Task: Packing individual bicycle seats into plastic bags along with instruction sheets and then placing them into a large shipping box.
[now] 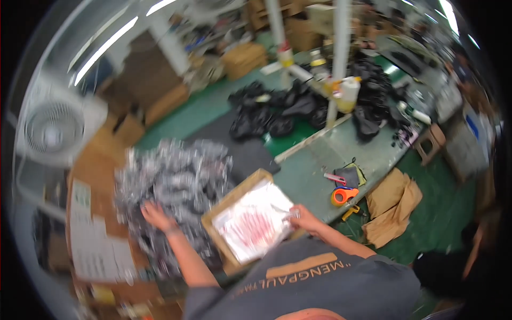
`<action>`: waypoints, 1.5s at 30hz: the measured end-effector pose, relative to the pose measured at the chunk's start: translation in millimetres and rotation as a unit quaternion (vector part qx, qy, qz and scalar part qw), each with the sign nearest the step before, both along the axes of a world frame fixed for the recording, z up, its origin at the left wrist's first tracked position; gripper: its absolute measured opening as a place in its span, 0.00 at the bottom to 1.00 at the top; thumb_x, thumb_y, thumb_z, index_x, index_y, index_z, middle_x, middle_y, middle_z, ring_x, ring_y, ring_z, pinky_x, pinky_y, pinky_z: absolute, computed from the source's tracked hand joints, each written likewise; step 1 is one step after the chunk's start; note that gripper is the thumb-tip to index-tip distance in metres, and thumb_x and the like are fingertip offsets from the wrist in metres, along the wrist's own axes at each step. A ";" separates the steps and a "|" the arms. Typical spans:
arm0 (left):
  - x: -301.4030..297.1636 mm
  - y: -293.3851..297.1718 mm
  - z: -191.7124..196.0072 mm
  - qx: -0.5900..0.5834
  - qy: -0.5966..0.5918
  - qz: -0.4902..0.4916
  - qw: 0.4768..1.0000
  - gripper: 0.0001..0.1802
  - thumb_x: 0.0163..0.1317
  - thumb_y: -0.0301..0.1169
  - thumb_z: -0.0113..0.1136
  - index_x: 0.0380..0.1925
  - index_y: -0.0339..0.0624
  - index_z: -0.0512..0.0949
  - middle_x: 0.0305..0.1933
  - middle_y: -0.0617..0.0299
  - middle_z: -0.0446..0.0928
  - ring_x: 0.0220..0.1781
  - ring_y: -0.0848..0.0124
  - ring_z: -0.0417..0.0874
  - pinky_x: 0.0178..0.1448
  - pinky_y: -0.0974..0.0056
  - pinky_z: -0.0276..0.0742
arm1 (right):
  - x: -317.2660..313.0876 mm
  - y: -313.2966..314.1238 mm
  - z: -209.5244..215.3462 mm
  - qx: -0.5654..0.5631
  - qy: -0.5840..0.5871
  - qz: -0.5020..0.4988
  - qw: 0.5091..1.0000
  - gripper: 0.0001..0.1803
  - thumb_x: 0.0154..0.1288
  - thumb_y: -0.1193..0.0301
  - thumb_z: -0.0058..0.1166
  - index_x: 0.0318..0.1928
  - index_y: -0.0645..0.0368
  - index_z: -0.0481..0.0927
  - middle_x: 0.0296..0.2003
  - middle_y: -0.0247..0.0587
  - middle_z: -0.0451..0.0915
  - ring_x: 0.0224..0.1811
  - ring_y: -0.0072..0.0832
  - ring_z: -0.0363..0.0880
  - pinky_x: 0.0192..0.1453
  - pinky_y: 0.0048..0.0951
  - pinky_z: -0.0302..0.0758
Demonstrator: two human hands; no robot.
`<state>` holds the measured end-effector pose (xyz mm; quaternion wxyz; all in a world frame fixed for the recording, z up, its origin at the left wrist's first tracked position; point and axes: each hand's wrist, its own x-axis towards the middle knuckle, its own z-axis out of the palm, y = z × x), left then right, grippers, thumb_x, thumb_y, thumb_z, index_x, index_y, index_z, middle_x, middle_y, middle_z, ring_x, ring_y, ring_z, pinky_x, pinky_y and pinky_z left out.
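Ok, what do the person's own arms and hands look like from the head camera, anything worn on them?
Both forearms are bare, with no gloves on the left hand or the right hand. A thin band seems to circle the left wrist, though blur hides its detail. The arms emerge from short grey sleeves of a T-shirt bearing an orange stripe and lettering.
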<state>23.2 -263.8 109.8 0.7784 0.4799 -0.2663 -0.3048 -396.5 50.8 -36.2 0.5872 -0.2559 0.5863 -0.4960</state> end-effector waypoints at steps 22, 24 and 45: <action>-355.1 223.3 -153.2 0.055 -0.327 -0.599 0.729 0.07 0.74 0.23 0.62 0.48 0.32 0.79 0.41 0.58 0.86 0.40 0.74 0.85 0.42 0.68 0.81 | -114.5 22.2 45.6 -0.071 -0.014 0.122 0.990 0.53 0.82 0.53 0.55 0.85 0.55 0.30 0.77 0.63 0.64 0.57 0.39 0.86 0.61 0.43 0.84; -380.7 227.1 -144.9 0.088 -0.252 -0.620 0.738 0.06 0.77 0.24 0.60 0.48 0.32 0.78 0.41 0.59 0.86 0.40 0.77 0.85 0.43 0.70 0.80 | -143.9 22.7 44.2 -0.052 0.022 0.093 0.994 0.54 0.79 0.54 0.59 0.86 0.54 0.33 0.74 0.62 0.68 0.51 0.38 0.88 0.55 0.40 0.86; -287.5 112.2 -114.8 0.262 -0.314 -0.297 0.863 0.06 0.69 0.28 0.64 0.41 0.40 0.79 0.30 0.66 0.77 0.29 0.73 0.75 0.31 0.66 0.71 | -639.7 -87.2 -135.8 0.136 0.539 -0.158 0.816 0.32 0.59 0.69 0.67 0.64 0.65 0.76 0.58 0.60 0.82 0.64 0.55 0.80 0.66 0.50 0.79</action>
